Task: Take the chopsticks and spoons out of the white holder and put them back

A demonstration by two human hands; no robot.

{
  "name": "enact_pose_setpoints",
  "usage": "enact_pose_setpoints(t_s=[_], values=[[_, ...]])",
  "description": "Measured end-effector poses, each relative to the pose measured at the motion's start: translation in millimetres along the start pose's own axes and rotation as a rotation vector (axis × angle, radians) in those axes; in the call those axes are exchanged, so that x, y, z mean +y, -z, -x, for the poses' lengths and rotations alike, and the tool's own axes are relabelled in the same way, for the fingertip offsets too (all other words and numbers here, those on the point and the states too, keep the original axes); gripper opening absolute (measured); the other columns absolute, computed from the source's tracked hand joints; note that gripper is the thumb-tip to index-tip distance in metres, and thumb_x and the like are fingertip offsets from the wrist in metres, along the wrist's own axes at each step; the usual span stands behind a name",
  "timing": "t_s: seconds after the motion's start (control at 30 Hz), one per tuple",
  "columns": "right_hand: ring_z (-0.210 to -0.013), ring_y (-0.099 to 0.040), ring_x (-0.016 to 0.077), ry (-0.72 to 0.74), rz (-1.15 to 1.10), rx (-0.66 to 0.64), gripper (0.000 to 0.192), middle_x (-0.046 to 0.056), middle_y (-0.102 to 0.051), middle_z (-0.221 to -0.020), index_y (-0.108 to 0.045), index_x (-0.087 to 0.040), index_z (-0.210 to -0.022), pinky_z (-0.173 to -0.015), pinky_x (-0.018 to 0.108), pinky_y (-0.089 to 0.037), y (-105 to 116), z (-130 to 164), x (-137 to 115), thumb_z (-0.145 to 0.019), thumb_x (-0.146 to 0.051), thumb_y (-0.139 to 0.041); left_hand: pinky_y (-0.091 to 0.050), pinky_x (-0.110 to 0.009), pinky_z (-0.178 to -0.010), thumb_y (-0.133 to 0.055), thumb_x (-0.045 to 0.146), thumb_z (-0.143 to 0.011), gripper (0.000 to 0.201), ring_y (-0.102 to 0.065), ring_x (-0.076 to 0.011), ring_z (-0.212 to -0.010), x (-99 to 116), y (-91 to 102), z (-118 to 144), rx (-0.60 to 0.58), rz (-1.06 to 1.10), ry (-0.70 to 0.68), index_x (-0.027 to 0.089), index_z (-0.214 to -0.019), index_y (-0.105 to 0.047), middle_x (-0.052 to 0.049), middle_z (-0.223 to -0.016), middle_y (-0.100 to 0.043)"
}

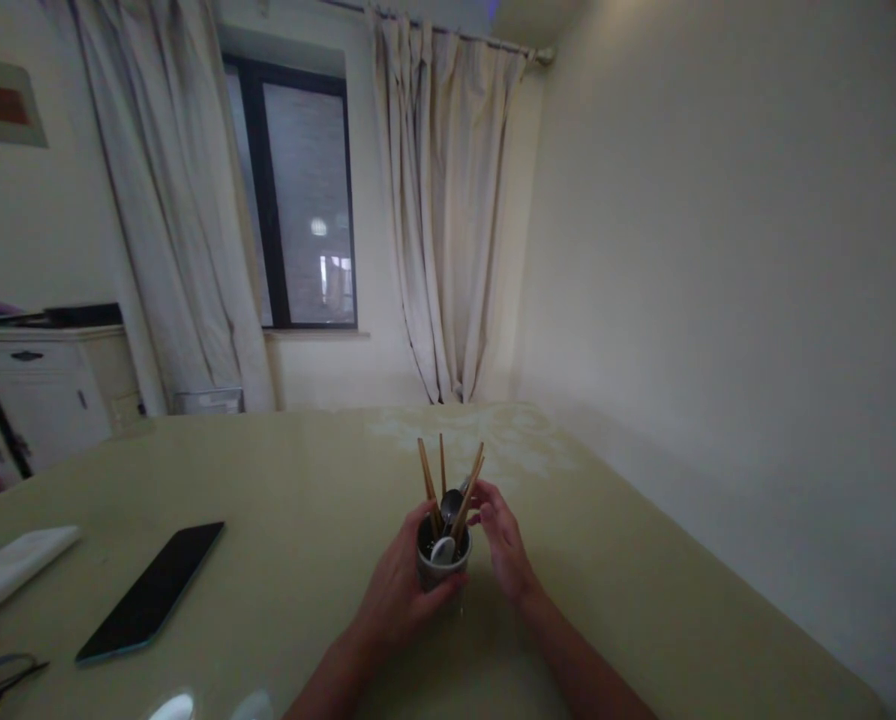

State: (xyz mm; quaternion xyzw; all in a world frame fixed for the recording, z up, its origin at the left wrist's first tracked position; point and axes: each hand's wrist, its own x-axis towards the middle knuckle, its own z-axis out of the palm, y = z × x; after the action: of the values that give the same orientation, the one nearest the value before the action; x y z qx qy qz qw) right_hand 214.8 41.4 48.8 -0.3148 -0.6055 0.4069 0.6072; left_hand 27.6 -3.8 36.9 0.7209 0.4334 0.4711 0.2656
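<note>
Tabletop, near its middle: a cup stands upright with four chopsticks and two spoons already in it; a phone lies well apart to the left. The left hand wraps the cup's side, while the right hand pinches a utensil at the rim, seemingly not yet released.

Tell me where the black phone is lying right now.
In the head view the black phone lies flat on the table at lower left, apart from both hands, between a folded white cloth and the cup of chopsticks.
</note>
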Motion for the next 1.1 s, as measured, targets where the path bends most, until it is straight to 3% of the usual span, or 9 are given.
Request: enact_pose_setpoints(t_s=[0.17, 0.33, 0.57, 0.8, 0.93, 1.1], values=[[-0.108, -0.071, 0.0287, -0.032, -0.094, -0.115, 0.061, 0.012, -0.075, -0.120, -0.065, -0.023, -0.133, -0.094, 0.040, -0.057, -4.4, 5.1, -4.9, -0.091, -0.068, -0.070, -0.052, -0.049, -0.110, -0.085, 0.033, -0.074, 0.088, -0.065, -0.0357, -0.130, 7.1, 3.9, -1.2, -0.001, 0.008, -0.002, 0.026, -0.153, -0.046, -0.015, -0.146, -0.066], [-0.099, -0.072, 0.0284, -0.045, -0.003, -0.168, 0.046, 0.009, -0.077, -0.108, -0.074, -0.023, -0.116, -0.087, 0.038, -0.059, -5.0, 6.5, -6.5, -0.087, -0.058, -0.079, -0.051, -0.051, -0.112, -0.085, 0.032, -0.074, 0.088, -0.065, -0.0362, -0.132, 6.1, 0.0, -0.9, 0.010, -0.015, -0.017, 0.026, -0.153, -0.046, -0.015, -0.148, -0.065], [-0.097, -0.071, 0.0264, -0.065, -0.054, -0.161, 0.038, 0.005, -0.075, -0.103, -0.077, -0.025, -0.110, -0.086, 0.035, -0.059, -7.2, 7.6, -10.9, -0.089, -0.056, -0.077, -0.052, -0.050, -0.110, -0.083, 0.026, -0.077, 0.078, -0.064, -0.0339, -0.129, 10.3, -6.0, -0.4, 0.034, 0.044, -0.084, 0.023, -0.145, -0.046, -0.016, -0.142, -0.062], [-0.099, -0.071, 0.0269, -0.026, 0.000, -0.111, 0.033, 0.007, -0.076, -0.107, -0.081, -0.024, -0.105, -0.088, 0.035, -0.058, -8.5, 6.2, -10.1, -0.090, -0.053, -0.076, -0.053, -0.052, -0.107, -0.083, 0.035, -0.080, 0.082, -0.067, -0.0345, -0.126, -0.5, -10.3, 4.6, 0.090, -0.008, -0.086, 0.023, -0.146, -0.036, -0.019, -0.142, -0.062], [-0.103, -0.070, 0.0286, 0.045, 0.050, -0.072, 0.028, 0.009, -0.077, -0.108, -0.084, -0.023, -0.098, -0.091, 0.037, -0.058, -6.8, 4.4, -14.4, -0.089, -0.049, -0.077, -0.057, -0.050, -0.104, -0.081, 0.032, -0.084, 0.082, -0.068, -0.0323, -0.125, -6.8, -12.6, 4.4, 0.158, -0.075, -0.223, 0.026, -0.146, -0.027, -0.019, -0.145, -0.060], [-0.100, -0.071, 0.0288, 0.057, 0.046, -0.100, 0.027, 0.009, -0.079, -0.105, -0.085, -0.022, -0.099, -0.092, 0.038, -0.058, -2.8, 2.9, -6.6, -0.089, -0.045, -0.076, -0.059, -0.050, -0.103, -0.081, 0.026, -0.084, 0.070, -0.057, -0.0353, -0.142, -6.7, -10.6, -0.3, 0.205, -0.177, -0.407, 0.028, -0.137, -0.036, -0.018, -0.146, -0.058]])
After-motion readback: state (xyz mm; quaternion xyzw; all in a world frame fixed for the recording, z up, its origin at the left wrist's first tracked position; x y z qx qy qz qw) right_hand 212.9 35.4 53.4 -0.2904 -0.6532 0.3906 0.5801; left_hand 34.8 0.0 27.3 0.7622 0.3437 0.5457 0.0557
